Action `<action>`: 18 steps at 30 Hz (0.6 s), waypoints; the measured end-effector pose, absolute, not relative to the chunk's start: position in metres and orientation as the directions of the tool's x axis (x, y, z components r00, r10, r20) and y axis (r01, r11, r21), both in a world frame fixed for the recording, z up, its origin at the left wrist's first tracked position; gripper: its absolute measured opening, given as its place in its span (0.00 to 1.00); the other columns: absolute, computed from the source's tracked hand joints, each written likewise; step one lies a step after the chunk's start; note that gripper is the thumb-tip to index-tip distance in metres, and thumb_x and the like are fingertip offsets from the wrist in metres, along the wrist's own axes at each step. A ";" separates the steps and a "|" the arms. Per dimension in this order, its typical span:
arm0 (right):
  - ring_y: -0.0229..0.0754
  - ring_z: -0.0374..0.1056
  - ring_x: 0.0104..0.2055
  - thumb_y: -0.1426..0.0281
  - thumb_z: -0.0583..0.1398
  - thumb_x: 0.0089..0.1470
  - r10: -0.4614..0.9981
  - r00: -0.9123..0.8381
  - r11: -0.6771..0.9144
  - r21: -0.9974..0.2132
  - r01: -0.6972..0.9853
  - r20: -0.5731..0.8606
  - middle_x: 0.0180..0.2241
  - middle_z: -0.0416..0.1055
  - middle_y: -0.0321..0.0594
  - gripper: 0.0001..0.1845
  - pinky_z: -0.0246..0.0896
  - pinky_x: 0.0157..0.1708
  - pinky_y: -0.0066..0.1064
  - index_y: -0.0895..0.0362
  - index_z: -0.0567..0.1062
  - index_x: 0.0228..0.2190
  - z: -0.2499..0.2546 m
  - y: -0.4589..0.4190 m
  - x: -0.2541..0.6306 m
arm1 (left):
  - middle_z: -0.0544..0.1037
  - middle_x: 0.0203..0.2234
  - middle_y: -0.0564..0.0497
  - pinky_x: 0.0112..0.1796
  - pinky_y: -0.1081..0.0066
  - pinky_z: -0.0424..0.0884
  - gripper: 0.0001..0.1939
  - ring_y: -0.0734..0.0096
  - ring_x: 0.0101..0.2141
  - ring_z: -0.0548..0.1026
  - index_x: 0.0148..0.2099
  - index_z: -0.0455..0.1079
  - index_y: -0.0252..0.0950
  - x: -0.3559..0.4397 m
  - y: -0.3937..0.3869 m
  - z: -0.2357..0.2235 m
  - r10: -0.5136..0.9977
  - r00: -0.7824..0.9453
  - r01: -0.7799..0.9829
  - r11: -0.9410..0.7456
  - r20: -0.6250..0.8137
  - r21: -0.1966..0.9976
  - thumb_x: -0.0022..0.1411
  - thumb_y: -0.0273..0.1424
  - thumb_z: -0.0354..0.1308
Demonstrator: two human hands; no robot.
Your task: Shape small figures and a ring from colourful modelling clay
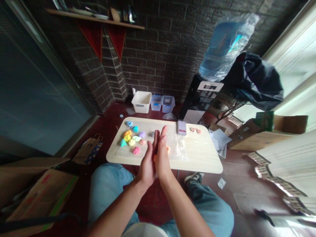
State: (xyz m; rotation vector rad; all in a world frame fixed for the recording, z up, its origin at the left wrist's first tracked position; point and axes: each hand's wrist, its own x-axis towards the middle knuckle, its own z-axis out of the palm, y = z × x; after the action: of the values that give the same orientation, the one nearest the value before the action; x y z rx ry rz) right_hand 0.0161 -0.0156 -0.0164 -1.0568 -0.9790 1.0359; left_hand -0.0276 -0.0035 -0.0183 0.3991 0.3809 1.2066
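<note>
My left hand and my right hand are pressed palm to palm over the front of the small table, fingers straight and pointing away from me. Between the palms shows a bit of orange modelling clay; most of it is hidden. Just right of my right hand, another orange-coloured piece peeks out. Several clay lumps lie to the left, among them a pink lump, a yellow lump, a purple lump and a blue lump. A grey lump sits beyond my fingertips.
Bubble wrap covers part of the pale table. A small box-like item and two multicoloured pieces rest toward the far right. Plastic bins stand by the brick wall, near a water dispenser. Cardboard boxes flank the right side.
</note>
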 end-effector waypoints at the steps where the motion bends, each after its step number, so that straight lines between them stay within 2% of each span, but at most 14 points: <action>1: 0.41 0.30 0.72 0.49 0.43 0.64 0.970 0.209 0.160 -0.973 -0.165 0.124 0.70 0.34 0.32 0.34 0.26 0.68 0.48 0.48 0.44 0.66 -0.018 -0.017 0.015 | 0.50 0.68 0.61 0.66 0.62 0.35 0.28 0.69 0.68 0.36 0.68 0.52 0.48 -0.028 -0.003 -0.016 0.951 0.301 -0.819 0.294 -0.067 0.492 0.70 0.47 0.38; 5: 0.43 0.29 0.72 0.48 0.41 0.63 0.984 0.107 0.153 -0.983 -0.100 0.143 0.70 0.31 0.30 0.35 0.29 0.68 0.51 0.44 0.40 0.66 -0.020 -0.030 0.010 | 0.51 0.67 0.66 0.66 0.62 0.36 0.27 0.71 0.68 0.33 0.67 0.54 0.55 -0.030 0.003 -0.008 0.955 0.289 -0.793 0.279 -0.069 0.542 0.69 0.49 0.38; 7: 0.43 0.28 0.72 0.46 0.41 0.62 0.979 0.149 0.154 -0.984 -0.089 0.140 0.70 0.33 0.31 0.36 0.27 0.68 0.51 0.45 0.41 0.66 -0.010 -0.026 0.015 | 0.52 0.67 0.66 0.66 0.60 0.37 0.27 0.69 0.68 0.33 0.66 0.54 0.55 -0.026 0.000 -0.005 0.958 0.276 -0.788 0.270 -0.075 0.553 0.69 0.49 0.38; 8: 0.44 0.29 0.72 0.45 0.40 0.62 0.962 0.244 0.154 -0.983 -0.100 0.126 0.70 0.35 0.32 0.37 0.26 0.68 0.52 0.46 0.41 0.66 -0.005 -0.021 0.018 | 0.53 0.67 0.65 0.66 0.58 0.37 0.27 0.68 0.68 0.34 0.67 0.54 0.54 -0.022 -0.004 -0.003 0.961 0.265 -0.791 0.262 -0.076 0.552 0.68 0.50 0.38; 11: 0.42 0.20 0.71 0.48 0.37 0.63 0.941 0.304 0.184 -0.978 -0.094 0.148 0.70 0.29 0.28 0.35 0.23 0.67 0.52 0.44 0.38 0.66 0.005 -0.006 0.026 | 0.52 0.68 0.61 0.66 0.56 0.39 0.29 0.64 0.68 0.35 0.68 0.53 0.51 -0.016 -0.011 0.002 0.969 0.235 -0.795 0.238 -0.078 0.558 0.69 0.49 0.38; 15: 0.42 0.25 0.72 0.47 0.38 0.63 0.959 0.144 0.259 -0.963 -0.080 0.246 0.70 0.29 0.32 0.37 0.22 0.68 0.50 0.46 0.36 0.67 -0.007 -0.017 0.012 | 0.53 0.68 0.61 0.65 0.57 0.46 0.30 0.64 0.68 0.38 0.69 0.50 0.53 -0.025 0.006 0.012 0.981 0.176 -0.802 0.194 -0.087 0.565 0.68 0.51 0.34; 18: 0.43 0.25 0.72 0.45 0.39 0.62 0.968 0.104 0.240 -0.964 -0.115 0.229 0.70 0.29 0.31 0.38 0.23 0.68 0.50 0.46 0.38 0.67 -0.008 -0.023 0.006 | 0.54 0.67 0.63 0.65 0.57 0.46 0.30 0.65 0.68 0.38 0.68 0.52 0.54 -0.031 0.016 0.016 0.982 0.167 -0.796 0.186 -0.085 0.576 0.68 0.51 0.34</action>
State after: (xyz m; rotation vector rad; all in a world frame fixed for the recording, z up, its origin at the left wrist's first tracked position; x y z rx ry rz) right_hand 0.0057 -0.0227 -0.0084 -0.9855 -1.1555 1.0284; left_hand -0.0306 0.0160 0.0156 0.4515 0.4983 1.3274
